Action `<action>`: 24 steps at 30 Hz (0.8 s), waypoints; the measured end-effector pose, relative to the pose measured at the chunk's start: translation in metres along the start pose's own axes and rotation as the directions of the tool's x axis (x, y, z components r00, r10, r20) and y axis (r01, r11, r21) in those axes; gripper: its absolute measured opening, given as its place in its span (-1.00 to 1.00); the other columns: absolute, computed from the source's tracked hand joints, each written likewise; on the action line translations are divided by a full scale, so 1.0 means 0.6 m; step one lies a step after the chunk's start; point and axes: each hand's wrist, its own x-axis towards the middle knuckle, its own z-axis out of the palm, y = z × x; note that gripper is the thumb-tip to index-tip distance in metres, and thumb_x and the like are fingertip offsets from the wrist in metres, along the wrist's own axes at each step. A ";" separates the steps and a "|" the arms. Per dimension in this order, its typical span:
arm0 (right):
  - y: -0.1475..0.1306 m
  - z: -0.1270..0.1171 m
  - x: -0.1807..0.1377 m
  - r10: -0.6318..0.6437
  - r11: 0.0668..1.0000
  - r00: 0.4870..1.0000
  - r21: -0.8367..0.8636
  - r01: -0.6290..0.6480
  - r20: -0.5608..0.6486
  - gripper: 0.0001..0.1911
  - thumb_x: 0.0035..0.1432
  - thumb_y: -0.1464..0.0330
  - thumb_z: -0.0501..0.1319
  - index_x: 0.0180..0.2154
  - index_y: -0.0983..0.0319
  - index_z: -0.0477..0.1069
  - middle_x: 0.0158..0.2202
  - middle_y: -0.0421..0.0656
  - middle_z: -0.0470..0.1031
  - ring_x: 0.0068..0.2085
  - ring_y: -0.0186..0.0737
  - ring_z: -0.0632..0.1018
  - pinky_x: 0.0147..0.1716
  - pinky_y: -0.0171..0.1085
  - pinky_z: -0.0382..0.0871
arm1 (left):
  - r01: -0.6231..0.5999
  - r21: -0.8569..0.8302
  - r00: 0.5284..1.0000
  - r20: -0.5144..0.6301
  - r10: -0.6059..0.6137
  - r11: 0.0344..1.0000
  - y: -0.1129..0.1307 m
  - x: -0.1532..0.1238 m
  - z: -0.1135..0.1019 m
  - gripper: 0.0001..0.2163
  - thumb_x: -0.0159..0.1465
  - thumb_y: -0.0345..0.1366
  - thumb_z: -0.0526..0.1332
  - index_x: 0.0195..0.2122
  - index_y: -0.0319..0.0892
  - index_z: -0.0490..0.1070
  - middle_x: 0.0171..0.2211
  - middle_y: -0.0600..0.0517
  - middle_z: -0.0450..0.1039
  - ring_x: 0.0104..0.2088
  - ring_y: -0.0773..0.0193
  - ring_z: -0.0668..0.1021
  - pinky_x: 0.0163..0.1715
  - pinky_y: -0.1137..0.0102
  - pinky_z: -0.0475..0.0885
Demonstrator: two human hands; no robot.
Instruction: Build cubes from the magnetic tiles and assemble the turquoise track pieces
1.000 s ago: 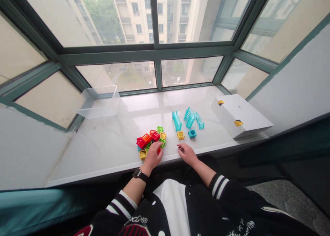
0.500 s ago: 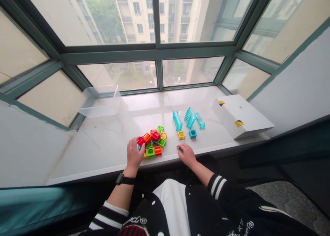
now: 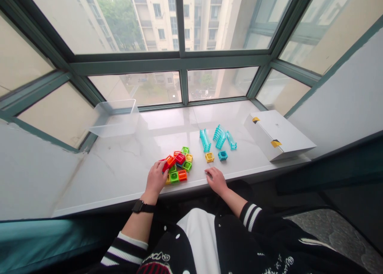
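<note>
My left hand (image 3: 156, 179) is at the left side of a pile of colourful plastic blocks. Its thumb and fingers are closed around a red block (image 3: 164, 167), which they partly cover. Next to it in the pile are an orange block (image 3: 170, 161), another red block (image 3: 180, 158) and a green block (image 3: 174, 177). My right hand (image 3: 216, 180) rests near the front edge of the sill, fingers loosely bent and a little apart, holding nothing that I can see. Beyond it stand a yellow block (image 3: 210, 157) and a blue block (image 3: 222, 155).
Translucent turquoise track pieces (image 3: 205, 140) lie behind the two single blocks. A clear plastic bin (image 3: 116, 124) stands at the back left of the white windowsill (image 3: 125, 166). On the right is a white box (image 3: 281, 136) with yellow-and-black tabs. Window frames border the back.
My left hand has closed further over the red block at the pile's left side, hiding more of it. My right hand has stayed in place. The view has shifted slightly.
</note>
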 end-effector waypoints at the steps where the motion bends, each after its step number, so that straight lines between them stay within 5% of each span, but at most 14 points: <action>1: 0.000 0.000 0.000 -0.002 1.000 1.000 -0.003 0.002 0.000 -0.71 0.26 0.47 0.18 -0.02 0.14 0.51 -0.13 -0.12 0.57 -0.08 -0.10 0.56 0.02 -0.17 0.40 | -0.002 0.003 1.000 -0.001 0.002 1.000 0.000 0.000 -0.002 -0.70 0.38 -0.29 0.17 0.13 -0.02 0.43 0.09 -0.10 0.50 0.07 -0.02 0.56 0.11 0.08 0.52; 24: 0.008 0.005 -0.003 -0.073 0.997 0.996 -0.002 0.073 -0.041 -0.72 0.26 0.50 0.18 -0.05 0.13 0.51 -0.13 -0.10 0.56 -0.08 -0.06 0.55 -0.02 -0.15 0.37 | 0.093 0.055 0.993 0.066 -0.096 0.994 0.025 -0.001 -0.026 -0.72 0.40 -0.20 0.19 0.07 -0.08 0.54 -0.06 -0.13 0.49 -0.06 0.00 0.57 -0.01 0.15 0.53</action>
